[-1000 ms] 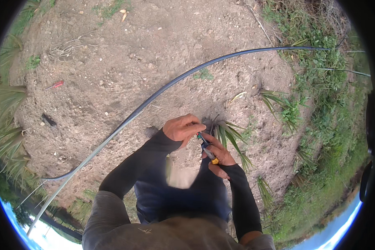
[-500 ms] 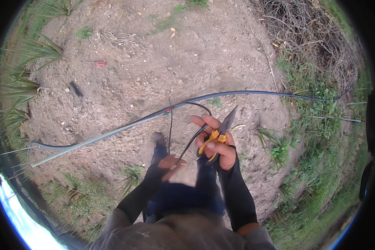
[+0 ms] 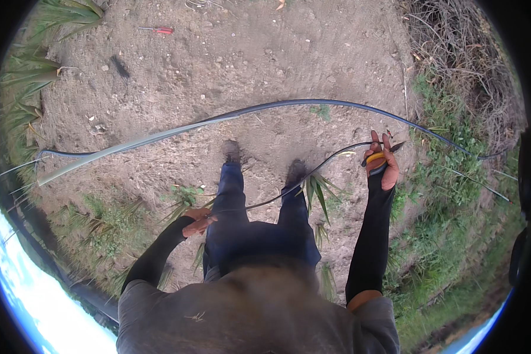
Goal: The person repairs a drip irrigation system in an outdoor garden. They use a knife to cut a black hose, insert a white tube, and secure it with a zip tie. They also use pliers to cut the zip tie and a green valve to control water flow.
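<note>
A thin black cable (image 3: 321,165) stretches between my hands, passing in front of my legs in a gentle curve. At its left end, my left hand (image 3: 198,223) is closed on it, fingers pinched together. My right hand (image 3: 388,171), farther out to the right, grips pliers (image 3: 374,157) with yellow and black handles. Their jaws point right, past the fingers. The cable's other end reaches the fingers of this same hand; how it is held there is too small to tell. Beyond both hands, a long dark hose (image 3: 336,102) arches across the ground.
A pale tube (image 3: 100,153) lies along the hose's left part. A red-handled screwdriver (image 3: 164,30) and a small dark object (image 3: 120,66) rest on the dirt. Dry brush (image 3: 460,65) is heaped at far right; spiky plants (image 3: 35,74) line the left.
My hands have moved apart, the left leftward and the right outward to the right. The looped black cable has been drawn out between them. The pliers have turned from pointing up to pointing right.
</note>
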{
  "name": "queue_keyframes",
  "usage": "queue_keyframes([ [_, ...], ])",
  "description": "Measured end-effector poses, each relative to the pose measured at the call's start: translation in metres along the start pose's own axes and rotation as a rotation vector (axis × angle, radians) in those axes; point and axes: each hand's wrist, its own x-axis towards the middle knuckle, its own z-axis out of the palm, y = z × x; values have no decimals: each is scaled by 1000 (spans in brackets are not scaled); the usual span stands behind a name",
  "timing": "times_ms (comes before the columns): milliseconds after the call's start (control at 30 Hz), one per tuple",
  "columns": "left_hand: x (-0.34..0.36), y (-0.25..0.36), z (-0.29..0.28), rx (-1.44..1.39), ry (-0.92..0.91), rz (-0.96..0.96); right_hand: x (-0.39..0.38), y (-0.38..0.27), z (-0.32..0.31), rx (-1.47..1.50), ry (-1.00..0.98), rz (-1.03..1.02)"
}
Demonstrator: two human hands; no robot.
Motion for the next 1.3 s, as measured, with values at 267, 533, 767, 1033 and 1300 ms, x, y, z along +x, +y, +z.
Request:
queue_keyframes([
  [267, -20, 161, 78, -631, -330, 395, -80, 77, -61, -49, 44, 405],
  [533, -2, 233, 119, -840, -496, 314, -248, 132, -80, -203, -60, 747],
  [767, 68, 215, 110, -1217, -670, 256, -267, 138, -38, -1105, -122, 960],
  [1033, 86, 220, 102, -1081, -563, 104, -192, 95, 41, -1238, -624, 425],
  [1300, 90, 206, 93, -814, -588, 122, -160, 87, 89, -1419, -995, 349],
])
